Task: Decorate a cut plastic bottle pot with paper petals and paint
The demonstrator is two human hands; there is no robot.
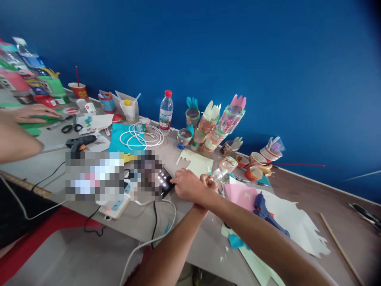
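Observation:
My forearms cross over the table. My right hand reaches left, a fingertip at the right edge of a phone whose dark screen shows a lit number pad. That hand's other fingers look bent, with nothing visible in them. Partly behind my right wrist, my left hand has its fingers curled; what they hold, if anything, is hidden. Just beyond it is a tilted clear plastic bottle; I cannot tell whether they touch. Cream paper with a jagged edge lies behind my hands.
A blue glue gun lies on pink and white paper at right. Paper-topped cups and a red-capped bottle stand by the wall. A power strip and cables are at left. Another person's hand rests over green paper, near a black glue gun.

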